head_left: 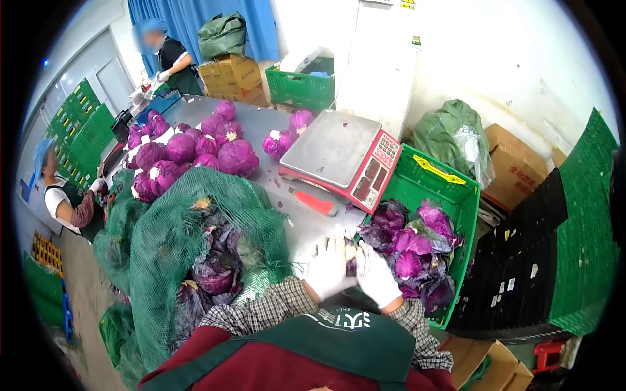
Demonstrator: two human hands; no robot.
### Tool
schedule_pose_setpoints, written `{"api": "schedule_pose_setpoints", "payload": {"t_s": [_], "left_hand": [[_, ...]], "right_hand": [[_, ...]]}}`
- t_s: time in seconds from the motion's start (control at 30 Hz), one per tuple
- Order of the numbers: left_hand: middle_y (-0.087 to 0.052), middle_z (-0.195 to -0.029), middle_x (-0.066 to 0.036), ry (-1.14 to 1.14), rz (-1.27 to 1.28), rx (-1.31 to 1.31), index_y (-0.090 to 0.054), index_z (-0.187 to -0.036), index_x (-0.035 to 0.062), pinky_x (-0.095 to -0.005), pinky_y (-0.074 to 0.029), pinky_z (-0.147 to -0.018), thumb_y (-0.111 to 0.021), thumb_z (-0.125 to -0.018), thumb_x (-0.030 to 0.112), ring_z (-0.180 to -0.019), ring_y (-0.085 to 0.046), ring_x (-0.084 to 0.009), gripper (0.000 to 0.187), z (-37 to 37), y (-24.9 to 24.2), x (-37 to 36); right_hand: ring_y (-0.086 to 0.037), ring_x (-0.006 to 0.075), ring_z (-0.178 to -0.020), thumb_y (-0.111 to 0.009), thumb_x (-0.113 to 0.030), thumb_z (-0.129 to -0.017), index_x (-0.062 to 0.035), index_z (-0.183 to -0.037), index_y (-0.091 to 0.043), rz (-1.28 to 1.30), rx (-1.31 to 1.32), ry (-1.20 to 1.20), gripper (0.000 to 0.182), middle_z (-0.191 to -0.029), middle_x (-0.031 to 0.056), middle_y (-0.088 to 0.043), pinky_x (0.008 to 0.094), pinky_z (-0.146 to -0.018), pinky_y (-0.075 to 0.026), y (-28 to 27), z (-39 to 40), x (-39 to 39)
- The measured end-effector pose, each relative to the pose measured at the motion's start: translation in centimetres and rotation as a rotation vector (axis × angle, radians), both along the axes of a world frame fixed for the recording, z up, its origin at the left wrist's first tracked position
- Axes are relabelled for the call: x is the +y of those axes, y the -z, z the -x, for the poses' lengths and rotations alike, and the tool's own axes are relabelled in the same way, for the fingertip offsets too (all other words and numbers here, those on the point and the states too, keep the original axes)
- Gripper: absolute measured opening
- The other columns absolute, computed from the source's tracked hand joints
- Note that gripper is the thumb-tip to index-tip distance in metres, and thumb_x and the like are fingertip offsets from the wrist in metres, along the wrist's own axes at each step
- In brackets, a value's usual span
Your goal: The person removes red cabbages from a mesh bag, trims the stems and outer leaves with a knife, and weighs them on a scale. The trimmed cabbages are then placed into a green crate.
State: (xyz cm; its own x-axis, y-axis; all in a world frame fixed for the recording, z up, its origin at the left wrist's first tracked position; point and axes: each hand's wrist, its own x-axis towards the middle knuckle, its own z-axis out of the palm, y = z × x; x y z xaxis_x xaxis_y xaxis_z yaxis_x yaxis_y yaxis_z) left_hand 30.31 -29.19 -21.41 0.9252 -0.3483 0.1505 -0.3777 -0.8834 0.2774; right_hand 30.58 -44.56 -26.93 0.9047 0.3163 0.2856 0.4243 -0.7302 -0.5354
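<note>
White gloves cover both my hands at the table's front edge. My left hand (329, 266) lies against a small piece of purple cabbage leaf (351, 259), its fingers extended. On the other side of that leaf is my right hand (377, 274), fingers pointing forward, beside the green crate (464, 244) of loose purple leaves (409, 242). Just beyond my hands, a red-handled knife (313, 202) rests on the metal table (264, 184). To the left, a green net bag (163, 251) lies open around dark cabbages (215, 274).
A red scale (336, 153) stands beyond the knife. Trimmed purple cabbages (180, 148) are piled at the table's far left. Two people (176, 62) (62, 195) stand beyond and left of the table. Stacked black and green crates (508, 267) rise at the right.
</note>
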Motion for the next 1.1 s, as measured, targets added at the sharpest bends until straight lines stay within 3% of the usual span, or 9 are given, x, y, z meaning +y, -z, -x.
{"api": "schedule_pose_setpoints", "payload": {"t_s": [0.17, 0.27, 0.37, 0.47, 0.57, 0.63, 0.73, 0.97, 1.1], "left_hand": [[-0.044, -0.13, -0.026, -0.001, 0.489, 0.081, -0.007, -0.144, -0.0123, -0.0398, -0.035, -0.108, -0.086, -0.062, 0.044, -0.126, -0.042, -0.0355, 0.127, -1.5, 4.9, 7.2], [-0.053, -0.126, -0.017, -0.14, 1.163, 0.519, -0.02, -0.141, -0.0093, -0.0366, -0.043, -0.102, -0.083, -0.072, 0.032, -0.118, -0.053, -0.0288, 0.102, -1.9, 3.7, 11.6], [-0.051, -0.13, -0.019, -0.217, 1.272, 0.85, -0.03, -0.138, -0.0067, -0.0353, -0.043, -0.102, -0.082, -0.072, 0.036, -0.12, -0.053, -0.0281, 0.094, -1.9, 1.6, 12.2], [-0.045, -0.136, -0.023, -0.054, 0.75, 0.456, -0.027, -0.142, -0.0058, -0.0363, -0.037, -0.107, -0.082, -0.068, 0.044, -0.126, -0.047, -0.0321, 0.105, -3.2, 2.7, 10.7], [-0.031, -0.143, -0.029, 0.23, 0.225, 0.346, -0.017, -0.146, -0.0061, -0.0415, -0.029, -0.112, -0.083, -0.061, 0.044, -0.134, -0.034, -0.0398, 0.119, -3.2, 0.1, 8.1], [-0.024, -0.146, -0.033, 0.319, 0.034, 0.353, -0.011, -0.147, -0.0053, -0.0458, -0.024, -0.114, -0.08, -0.06, 0.051, -0.137, -0.025, -0.0472, 0.124, -3.3, 0.7, 7.4], [-0.025, -0.144, -0.035, 0.101, 0.3, 0.372, -0.01, -0.146, -0.0087, -0.0426, -0.024, -0.114, -0.082, -0.058, 0.056, -0.138, -0.024, -0.0441, 0.131, -2.0, 1.4, 6.2], [-0.031, -0.141, -0.028, 0.069, 0.213, 0.05, -0.021, -0.143, -0.0065, -0.0444, -0.029, -0.112, -0.084, -0.057, 0.05, -0.133, -0.032, -0.0419, 0.12, -2.2, 2.6, 5.6], [-0.032, -0.14, -0.028, 0.036, 0.18, 0.099, -0.024, -0.142, -0.0057, -0.0455, -0.03, -0.111, -0.08, -0.06, 0.048, -0.133, -0.031, -0.0427, 0.113, -1.8, 1.3, 4.6]], "right_hand": [[-0.052, 0.0196, -0.045, -0.041, -0.027, -0.101, -0.0018, -0.092, -0.051, -0.418, 0.133, 0.279, 0.028, -0.06, 0.0087, -0.052, 0.0342, -0.045, -0.044, 13.1, -3.4, -8.7], [-0.052, 0.0175, -0.047, -0.043, -0.028, -0.101, -0.0004, -0.112, -0.052, -1.066, 0.586, 0.659, 0.031, -0.067, 0.0092, -0.058, 0.0304, -0.047, -0.045, 4.4, -0.1, -9.3], [-0.056, 0.0243, -0.069, -0.045, -0.024, -0.101, -0.0048, -0.149, -0.025, -0.359, -0.004, 0.74, 0.056, -0.108, 0.0193, -0.062, 0.0317, -0.066, -0.05, 7.5, -1.3, -12.1], [-0.057, 0.0347, -0.112, -0.045, -0.019, -0.099, 0.0065, -0.142, -0.03, -0.676, 0.108, 0.415, 0.053, -0.129, 0.0259, -0.052, 0.0371, -0.092, -0.047, -1.5, -0.8, -6.2], [-0.063, 0.0221, -0.092, -0.04, -0.015, -0.101, 0.0048, -0.135, -0.04, -0.628, 0.458, 0.086, 0.04, -0.103, 0.0182, -0.062, 0.0385, -0.088, -0.048, -0.7, -1.2, -1.6], [-0.06, 0.0272, -0.104, -0.044, -0.014, -0.098, 0.0069, -0.129, -0.046, -0.177, -0.097, -0.13, 0.037, -0.113, 0.0234, -0.056, 0.0408, -0.095, -0.047, 1.1, -0.2, 0.2], [-0.052, 0.0398, -0.119, -0.047, -0.011, -0.094, 0.0081, -0.129, -0.043, -0.413, 0.234, -0.138, 0.04, -0.129, 0.0313, -0.047, 0.0436, -0.101, -0.044, -0.1, 0.6, 1.1], [-0.034, 0.0375, -0.136, -0.035, -0.021, -0.101, 0.0081, -0.139, -0.033, -0.544, 0.216, -0.164, 0.048, -0.144, 0.0286, -0.034, 0.0372, -0.112, -0.03, 0.7, -0.4, 1.8], [-0.032, 0.0402, -0.136, -0.035, -0.025, -0.101, 0.0084, -0.143, -0.024, -0.207, -0.024, -0.244, 0.055, -0.145, 0.0317, -0.029, 0.0388, -0.111, -0.031, 1.5, 0.1, 0.5]]}}
